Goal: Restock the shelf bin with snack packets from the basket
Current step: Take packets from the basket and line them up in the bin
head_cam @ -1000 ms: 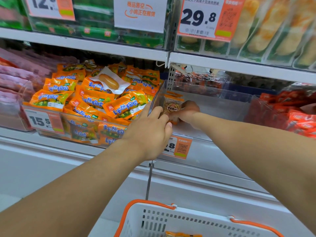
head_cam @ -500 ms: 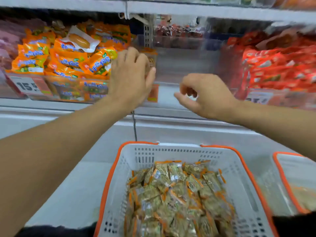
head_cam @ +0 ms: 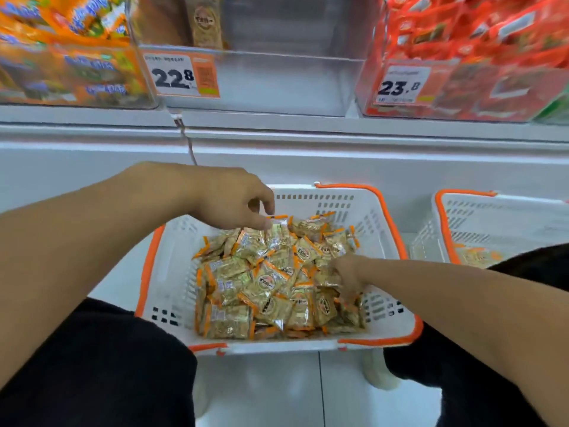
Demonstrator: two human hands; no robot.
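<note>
The white, orange-rimmed basket [head_cam: 374,211] sits below the clear shelf bin [head_cam: 277,57], heaped with gold snack packets [head_cam: 271,282]. Over the basket's far-left side, the left hand [head_cam: 228,198] pinches one packet's corner. The right hand [head_cam: 346,274] digs into the heap's right side, fingers curled round packets.

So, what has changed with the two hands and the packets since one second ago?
Both hands left the middle shelf bin and came down into the white basket. The left hand pinches a snack packet at the far side of the pile; the right hand digs among packets, its grip unclear. The packet placed earlier stays upright in the bin; the basket is still full.
</note>
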